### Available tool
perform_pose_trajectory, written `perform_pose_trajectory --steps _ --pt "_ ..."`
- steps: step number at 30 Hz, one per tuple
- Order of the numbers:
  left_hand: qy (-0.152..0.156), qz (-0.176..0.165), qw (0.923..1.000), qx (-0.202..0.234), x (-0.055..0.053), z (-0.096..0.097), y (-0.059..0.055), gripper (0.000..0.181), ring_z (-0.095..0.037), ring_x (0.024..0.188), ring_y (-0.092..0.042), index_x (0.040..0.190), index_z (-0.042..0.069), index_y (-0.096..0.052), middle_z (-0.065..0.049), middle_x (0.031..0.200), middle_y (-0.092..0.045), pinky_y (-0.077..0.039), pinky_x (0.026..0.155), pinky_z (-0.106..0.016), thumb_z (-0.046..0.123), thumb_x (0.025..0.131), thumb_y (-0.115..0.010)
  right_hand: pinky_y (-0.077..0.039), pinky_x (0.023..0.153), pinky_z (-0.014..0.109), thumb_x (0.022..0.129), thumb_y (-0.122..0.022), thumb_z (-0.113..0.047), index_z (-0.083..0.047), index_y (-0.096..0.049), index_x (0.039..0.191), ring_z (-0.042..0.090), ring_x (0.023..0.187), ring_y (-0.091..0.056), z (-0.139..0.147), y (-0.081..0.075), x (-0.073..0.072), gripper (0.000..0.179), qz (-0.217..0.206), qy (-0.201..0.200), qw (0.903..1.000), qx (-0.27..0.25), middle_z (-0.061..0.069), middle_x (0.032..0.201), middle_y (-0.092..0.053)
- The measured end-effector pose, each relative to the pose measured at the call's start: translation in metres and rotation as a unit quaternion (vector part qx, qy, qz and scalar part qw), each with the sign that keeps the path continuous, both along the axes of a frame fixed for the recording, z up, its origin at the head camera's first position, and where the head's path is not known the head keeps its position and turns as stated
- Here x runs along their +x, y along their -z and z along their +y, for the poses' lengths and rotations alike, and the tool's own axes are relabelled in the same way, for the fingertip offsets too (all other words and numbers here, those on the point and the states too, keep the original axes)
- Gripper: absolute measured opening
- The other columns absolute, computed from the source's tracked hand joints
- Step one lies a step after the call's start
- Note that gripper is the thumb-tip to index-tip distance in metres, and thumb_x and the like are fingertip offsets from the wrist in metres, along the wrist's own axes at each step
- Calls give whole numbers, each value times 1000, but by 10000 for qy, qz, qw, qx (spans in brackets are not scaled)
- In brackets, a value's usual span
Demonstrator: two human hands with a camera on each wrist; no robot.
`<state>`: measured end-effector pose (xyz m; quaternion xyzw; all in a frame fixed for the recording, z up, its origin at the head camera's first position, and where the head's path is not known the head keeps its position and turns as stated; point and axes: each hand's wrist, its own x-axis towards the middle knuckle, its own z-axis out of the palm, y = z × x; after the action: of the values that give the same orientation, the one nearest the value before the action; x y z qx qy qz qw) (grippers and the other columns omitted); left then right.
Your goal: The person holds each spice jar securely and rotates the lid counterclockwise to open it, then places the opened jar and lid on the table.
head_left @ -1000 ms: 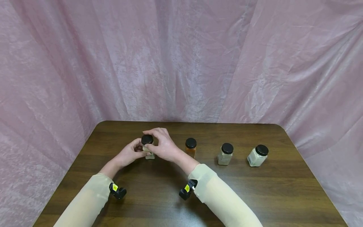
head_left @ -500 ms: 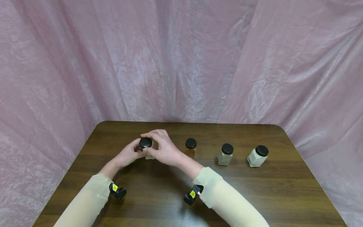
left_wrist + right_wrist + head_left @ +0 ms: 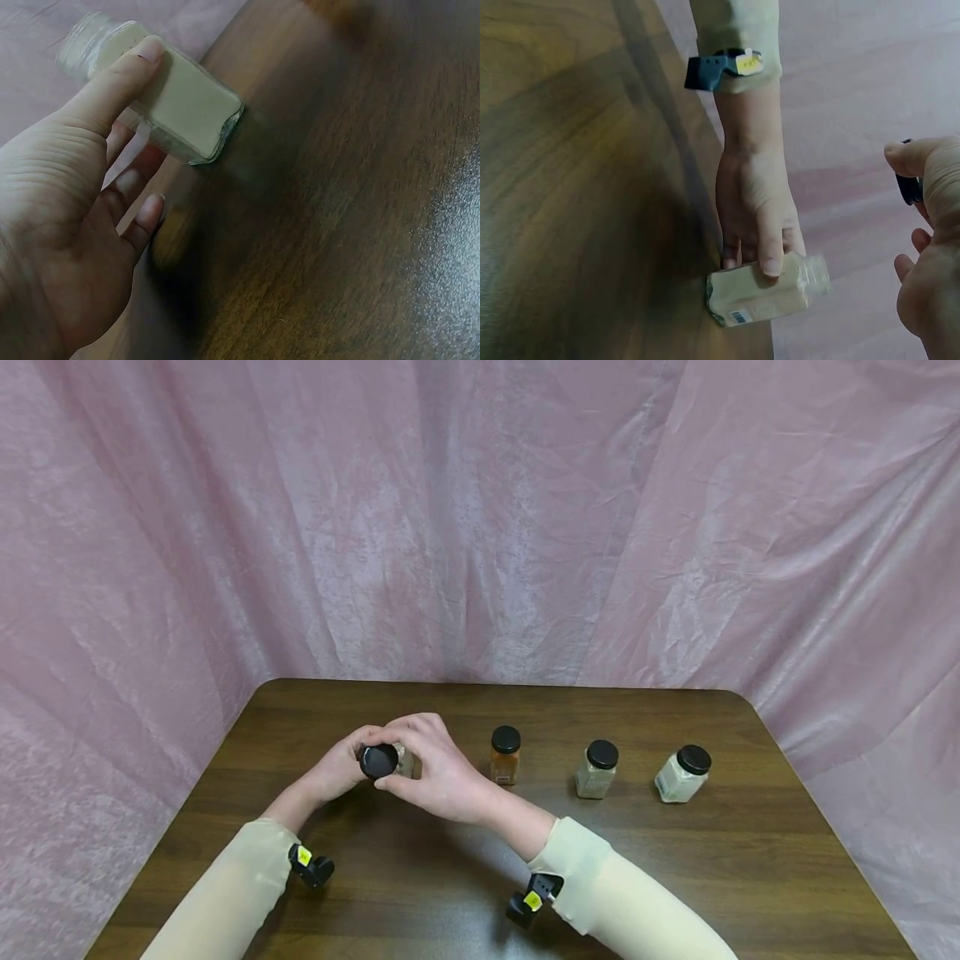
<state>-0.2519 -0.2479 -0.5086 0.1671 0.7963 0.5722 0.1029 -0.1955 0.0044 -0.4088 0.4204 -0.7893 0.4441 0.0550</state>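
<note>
A square glass jar [image 3: 187,105] of pale beige powder is gripped by my left hand [image 3: 336,772], the thumb lying along one side. Its threaded neck is bare in both wrist views. The jar [image 3: 754,294] is tilted above the table in the right wrist view. My right hand [image 3: 446,777] pinches a round black lid [image 3: 378,762] between thumb and fingers. In the right wrist view that lid [image 3: 909,187] is apart from the jar's neck. From the head, the lid and right fingers hide much of the jar.
Right of my hands stand an orange-brown jar [image 3: 506,756], a pale greenish jar [image 3: 596,768] and a whitish jar [image 3: 681,774], all with black lids on. The brown wooden table [image 3: 420,893] ends at a pink curtain [image 3: 480,527].
My right hand has drawn the black lid toward me and slightly left, off the jar, its forearm lowering to the right. The left hand has stayed nearly still.
</note>
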Motion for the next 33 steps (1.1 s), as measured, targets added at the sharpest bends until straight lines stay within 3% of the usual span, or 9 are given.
perform_pose_trajectory --steps 5,10,17,23,30,33 --pt "43 -187 9998 74 1 0 -1 43 -23 105 -57 132 9 -55 -8 122 -59 -51 81 -32 13 95 -76 -35 107 36 88 -83 -19 -22 -65 130 13 131 -35 6 -1 10 45 48 -106 9999 19 -10 134 -59" --pt "-38 -118 9999 -115 0 2 -2 45 -25 107 -59 135 5 -54 -11 121 -62 -50 85 -31 14 96 -74 -36 107 35 87 -85 -21 -22 -65 128 11 129 -38 14 1 18 46 -86 -115 9999 69 -14 129 -61" --pt "-37 -56 9998 -173 -1 5 -1 47 -28 111 -60 136 4 -54 -14 122 -62 -52 86 -32 15 95 -76 -39 106 35 86 -85 -23 -22 -65 126 8 127 -40 26 5 28 44 -610 42 9979 232 -16 123 -61" --pt "-204 -70 9991 -375 -1 7 -1 52 -30 108 -62 133 7 -56 -13 118 -65 -52 83 -32 22 90 -81 -40 105 39 85 -84 -24 -31 -62 126 8 125 -42 33 12 37 47 -1204 291 9920 255 -14 127 -53" --pt "-217 -64 9989 -408 0 8 -1 52 -29 107 -62 133 7 -56 -13 118 -65 -52 83 -33 23 90 -82 -40 104 37 90 -81 -24 -32 -61 139 9 126 -43 40 22 39 54 -683 46 9972 293 -20 130 -61" --pt "-227 -56 9989 -396 0 9 -2 52 -30 108 -62 132 7 -56 -13 118 -65 -52 83 -33 22 90 -82 -41 103 37 90 -82 -26 -33 -64 136 9 125 -44 42 26 40 51 -719 78 9970 278 -20 127 -62"
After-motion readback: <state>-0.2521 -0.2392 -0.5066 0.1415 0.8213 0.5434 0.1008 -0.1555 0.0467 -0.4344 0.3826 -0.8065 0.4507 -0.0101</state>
